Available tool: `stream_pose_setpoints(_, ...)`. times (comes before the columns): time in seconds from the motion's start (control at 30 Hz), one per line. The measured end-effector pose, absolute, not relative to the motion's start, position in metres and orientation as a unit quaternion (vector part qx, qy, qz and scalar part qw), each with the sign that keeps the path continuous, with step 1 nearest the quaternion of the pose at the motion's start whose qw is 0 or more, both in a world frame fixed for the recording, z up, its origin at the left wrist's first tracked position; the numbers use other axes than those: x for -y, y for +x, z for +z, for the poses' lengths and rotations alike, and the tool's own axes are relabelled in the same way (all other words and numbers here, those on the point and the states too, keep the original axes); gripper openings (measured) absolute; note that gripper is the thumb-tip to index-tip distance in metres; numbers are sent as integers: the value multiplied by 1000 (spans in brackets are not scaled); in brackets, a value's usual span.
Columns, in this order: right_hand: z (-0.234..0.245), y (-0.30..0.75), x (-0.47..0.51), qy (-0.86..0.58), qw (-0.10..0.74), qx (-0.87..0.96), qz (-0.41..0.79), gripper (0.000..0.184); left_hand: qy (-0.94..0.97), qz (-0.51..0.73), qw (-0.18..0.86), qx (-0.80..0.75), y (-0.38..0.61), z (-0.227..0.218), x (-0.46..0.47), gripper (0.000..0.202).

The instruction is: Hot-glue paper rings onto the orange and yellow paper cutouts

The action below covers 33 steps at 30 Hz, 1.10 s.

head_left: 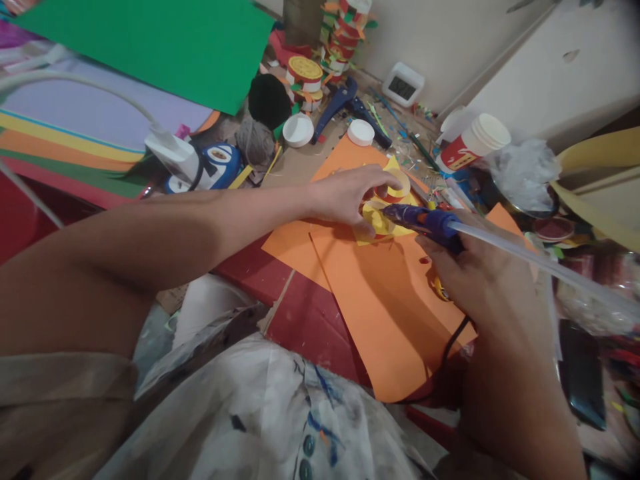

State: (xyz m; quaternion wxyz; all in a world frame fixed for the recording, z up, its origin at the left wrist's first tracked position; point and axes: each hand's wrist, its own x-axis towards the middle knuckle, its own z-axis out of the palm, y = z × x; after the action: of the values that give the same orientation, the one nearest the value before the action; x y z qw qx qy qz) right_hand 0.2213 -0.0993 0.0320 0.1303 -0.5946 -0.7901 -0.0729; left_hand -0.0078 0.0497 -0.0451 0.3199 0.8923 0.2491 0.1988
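My right hand (473,267) is closed around a blue glue gun (425,221) with a clear glue stick jutting out of its back. Its nozzle points left at a yellow paper piece (376,223). My left hand (350,193) reaches across with fingers stretched over that yellow piece, pressing it onto the orange foam sheets (380,300). A small yellow and orange ring (397,190) lies just beyond my fingertips.
A red and white paper cup (470,143) lies on its side at the right. White lids (299,129), a second blue glue gun (345,103), decorated rings (306,73), a white clock (403,84) and stacked coloured sheets (150,40) crowd the back. The red table (300,313) shows below.
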Motion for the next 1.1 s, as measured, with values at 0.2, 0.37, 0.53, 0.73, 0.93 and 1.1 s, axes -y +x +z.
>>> stream_pose_setpoints(0.2,25,222,93,-591,147,791,-54,21,891,204,322,-246,-8,-46,-50,86)
stream_pose_setpoints(0.37,18,222,87,-570,157,805,-51,18,890,196,329,-245,-8,-46,-50,90)
stream_pose_setpoints(0.53,22,223,92,-590,131,794,-60,19,890,198,327,-248,-7,-47,-50,89)
stream_pose_setpoints(0.73,33,218,101,-605,101,786,-73,14,889,203,324,-251,-7,-48,-50,89)
stream_pose_setpoints(0.93,25,215,97,-607,97,783,-96,16,892,199,319,-250,-7,-49,-51,88)
stream_pose_setpoints(1.1,21,215,94,-588,111,795,-96,18,893,210,320,-238,-7,-49,-52,87)
